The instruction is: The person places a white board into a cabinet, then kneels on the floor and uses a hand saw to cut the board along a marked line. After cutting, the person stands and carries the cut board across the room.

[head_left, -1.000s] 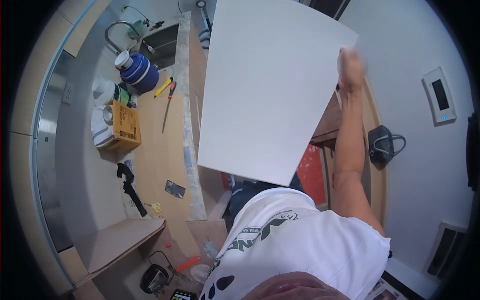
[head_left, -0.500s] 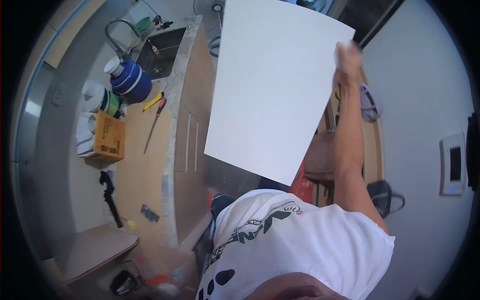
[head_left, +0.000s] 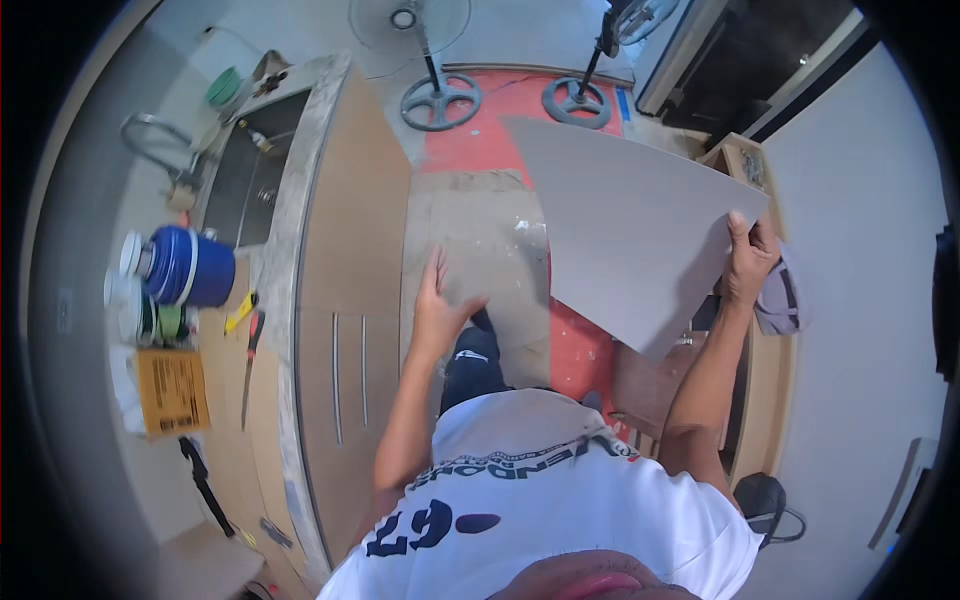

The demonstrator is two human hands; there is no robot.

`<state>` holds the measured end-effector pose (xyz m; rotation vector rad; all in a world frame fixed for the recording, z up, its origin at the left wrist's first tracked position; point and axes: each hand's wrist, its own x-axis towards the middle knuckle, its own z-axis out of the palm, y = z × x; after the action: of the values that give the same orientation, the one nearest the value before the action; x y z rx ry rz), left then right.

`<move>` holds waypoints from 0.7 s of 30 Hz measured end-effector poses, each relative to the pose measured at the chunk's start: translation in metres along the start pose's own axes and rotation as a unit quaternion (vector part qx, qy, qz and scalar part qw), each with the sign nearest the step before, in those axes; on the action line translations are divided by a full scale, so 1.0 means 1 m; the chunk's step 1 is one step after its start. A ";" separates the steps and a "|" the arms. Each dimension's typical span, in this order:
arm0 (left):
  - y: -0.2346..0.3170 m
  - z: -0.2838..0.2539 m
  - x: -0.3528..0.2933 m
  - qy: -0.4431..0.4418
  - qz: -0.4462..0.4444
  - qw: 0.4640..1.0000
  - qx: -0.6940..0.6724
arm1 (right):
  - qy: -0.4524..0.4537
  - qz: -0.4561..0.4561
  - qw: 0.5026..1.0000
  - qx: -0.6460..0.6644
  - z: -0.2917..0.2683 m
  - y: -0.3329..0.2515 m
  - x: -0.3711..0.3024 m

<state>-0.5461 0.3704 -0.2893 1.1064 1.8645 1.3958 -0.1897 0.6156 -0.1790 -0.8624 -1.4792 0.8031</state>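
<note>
1. A pale flat panel (head_left: 640, 230) tilts from my right hand (head_left: 750, 264), which is clamped on its right edge, thumb on the upper face; the panel spreads left and ahead of my grip.
2. My left hand (head_left: 435, 313), fingers spread and empty, hovers apart from the panel, left of my grip.
3. Held at one edge, the panel could twist or slip, its weight levering against my thumb.
4. Ahead of my grip, a fan base (head_left: 577, 102) shows past the far edge; a wide swing could knock it.
5. Left of my empty hand, a tan cabinet (head_left: 345, 250) could scuff the panel if I turn sharply.
</note>
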 end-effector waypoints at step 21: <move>0.056 0.001 0.409 -0.143 -0.104 0.982 0.071 | -0.041 0.064 0.985 0.152 0.214 0.213 0.350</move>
<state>-0.7367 0.7298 -0.2189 1.0800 1.8288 0.9443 -0.4032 1.0244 -0.2099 -0.7043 -1.3365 1.1388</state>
